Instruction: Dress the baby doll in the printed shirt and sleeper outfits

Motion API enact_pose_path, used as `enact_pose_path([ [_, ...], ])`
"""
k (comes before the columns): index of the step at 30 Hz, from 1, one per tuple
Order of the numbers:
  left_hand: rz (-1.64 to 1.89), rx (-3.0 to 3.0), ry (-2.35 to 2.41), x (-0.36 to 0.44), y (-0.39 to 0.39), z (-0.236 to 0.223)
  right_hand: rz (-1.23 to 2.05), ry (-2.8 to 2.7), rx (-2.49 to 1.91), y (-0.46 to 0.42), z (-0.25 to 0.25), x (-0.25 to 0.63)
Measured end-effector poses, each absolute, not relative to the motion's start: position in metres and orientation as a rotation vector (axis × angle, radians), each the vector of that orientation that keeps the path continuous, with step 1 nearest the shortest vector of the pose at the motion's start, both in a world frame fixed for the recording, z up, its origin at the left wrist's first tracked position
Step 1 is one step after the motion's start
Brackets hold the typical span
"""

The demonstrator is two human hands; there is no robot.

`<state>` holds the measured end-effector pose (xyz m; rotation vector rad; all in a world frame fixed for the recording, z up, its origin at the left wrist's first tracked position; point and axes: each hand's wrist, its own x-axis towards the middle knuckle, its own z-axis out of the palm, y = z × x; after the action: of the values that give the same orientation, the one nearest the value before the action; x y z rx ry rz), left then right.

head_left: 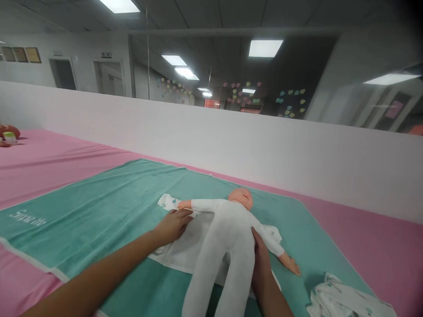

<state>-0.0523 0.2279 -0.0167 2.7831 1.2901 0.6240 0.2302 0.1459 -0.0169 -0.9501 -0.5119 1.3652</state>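
A baby doll (pixel 229 231) with a white cloth body lies on its back, head away from me and arms spread. Under it is an opened white baby garment (pixel 184 251); its patterned sleeve end (pixel 168 202) reaches past the doll's hand on the left. My left hand (pixel 175 226) rests with fingers stretched out over the garment, just below that doll arm. Against the right side of the doll's body is my right hand (pixel 261 259). Its thumb side touches the doll's hip, and the other fingers are hidden.
A green blanket (pixel 108 200) lies beneath the doll on a pink padded surface (pixel 57 156). At the lower right is a crumpled patterned white cloth (pixel 355 307). Other items, including a green-topped container (pixel 9 137), sit far left. A white wall (pixel 212 140) with glass above borders the back.
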Motion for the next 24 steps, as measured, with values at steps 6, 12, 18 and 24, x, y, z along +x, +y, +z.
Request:
enact_pose_path([
  [6, 0.606, 2.648, 1.450, -0.054, 0.255, -0.024, 1.419, -0.410, -0.889, 0.160, -0.020, 0.222],
  [12, 0.751, 2.466, 1.573, -0.059, 0.265, -0.024, 1.400, -0.369, -0.848, 0.160, -0.022, 0.222],
  [18, 0.964, 2.087, 1.605, -0.065, 0.269, -0.019, 1.460, -0.457, -0.848, 0.151, -0.015, 0.222],
  [24, 1.019, 1.907, 1.588, -0.066, 0.264, -0.018, 1.543, -0.544, -0.862, 0.144, -0.006, 0.220],
])
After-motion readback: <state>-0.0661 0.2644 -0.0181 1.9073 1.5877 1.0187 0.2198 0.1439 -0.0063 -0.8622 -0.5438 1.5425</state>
